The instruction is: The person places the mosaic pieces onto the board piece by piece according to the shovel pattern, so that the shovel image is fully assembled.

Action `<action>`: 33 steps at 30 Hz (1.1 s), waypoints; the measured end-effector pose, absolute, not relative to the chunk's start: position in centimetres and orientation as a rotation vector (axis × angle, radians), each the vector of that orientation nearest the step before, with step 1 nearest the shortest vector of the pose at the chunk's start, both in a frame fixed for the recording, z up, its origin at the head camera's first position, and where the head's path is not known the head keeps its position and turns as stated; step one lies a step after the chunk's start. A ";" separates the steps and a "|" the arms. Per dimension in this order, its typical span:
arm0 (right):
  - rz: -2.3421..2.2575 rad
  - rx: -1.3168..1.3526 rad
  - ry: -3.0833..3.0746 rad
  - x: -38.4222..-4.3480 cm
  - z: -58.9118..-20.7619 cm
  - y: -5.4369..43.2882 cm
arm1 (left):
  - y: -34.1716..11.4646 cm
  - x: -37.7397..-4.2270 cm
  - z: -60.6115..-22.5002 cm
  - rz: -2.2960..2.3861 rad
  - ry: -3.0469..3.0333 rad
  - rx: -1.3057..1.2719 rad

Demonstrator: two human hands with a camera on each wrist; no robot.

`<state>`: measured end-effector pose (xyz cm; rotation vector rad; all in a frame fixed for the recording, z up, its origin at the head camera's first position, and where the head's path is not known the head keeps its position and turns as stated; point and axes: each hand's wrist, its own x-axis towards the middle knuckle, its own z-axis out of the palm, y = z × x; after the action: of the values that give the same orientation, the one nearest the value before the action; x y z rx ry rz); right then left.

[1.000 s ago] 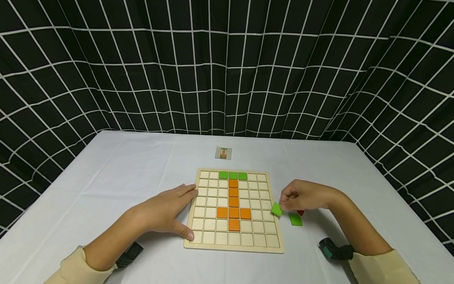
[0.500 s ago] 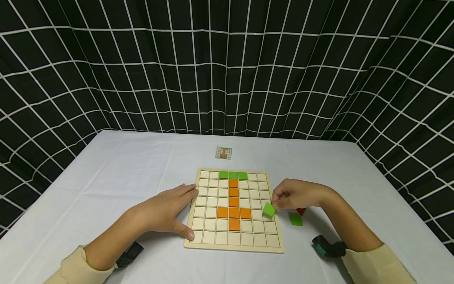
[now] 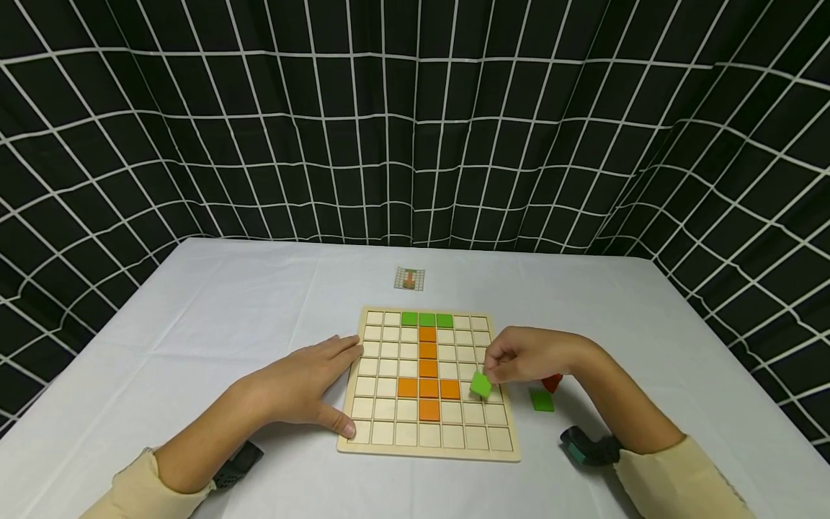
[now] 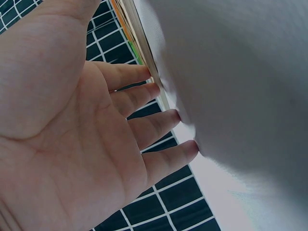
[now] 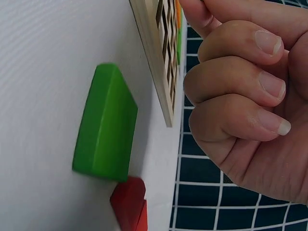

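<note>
One wooden grid board point(image 3: 395, 435) is lying on the white cloth point(image 3: 259, 288), and three green tiles point(image 3: 427, 319) are filling places in its far row. Seven orange tiles point(image 3: 429, 388) are forming a cross below them. The right hand point(image 3: 534, 355) is pinching one more, the held green tile point(image 3: 480, 386), which is hanging turned cornerwise over the board's right columns. One loose green tile point(image 3: 542, 401) is resting on the cloth to the right, a red piece point(image 3: 552, 383) just beside it; partly covered by the hand, that red may be one piece or two. One small card point(image 3: 409, 279) is lying beyond the board. The left hand point(image 3: 305, 386) is keeping its fingers extended and apart, touching the board's left edge.

The right wrist view is showing the loose green tile's thick side and three curled fingers, but not the pinch; the left wrist view is revealing the palm.

Compared with a second ago, the right hand is carrying its tile farther left, in from the board's right edge, while the left hand is staying put.
</note>
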<state>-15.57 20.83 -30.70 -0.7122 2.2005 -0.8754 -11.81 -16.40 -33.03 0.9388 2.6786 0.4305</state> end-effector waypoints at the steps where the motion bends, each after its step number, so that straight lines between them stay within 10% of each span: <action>1: -0.870 -0.716 2.199 -15.6 -30.7 20.7 | -16.4 -11.8 -33.0 0.431 2.679 0.939; 33: -0.743 -0.898 2.124 -15.9 -30.9 15.3 | -16.4 -11.9 -33.0 0.432 2.677 0.934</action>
<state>-15.90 15.32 -30.92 -0.8982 2.1241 -0.7427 -11.87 -16.40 -33.01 0.9340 2.6774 0.4320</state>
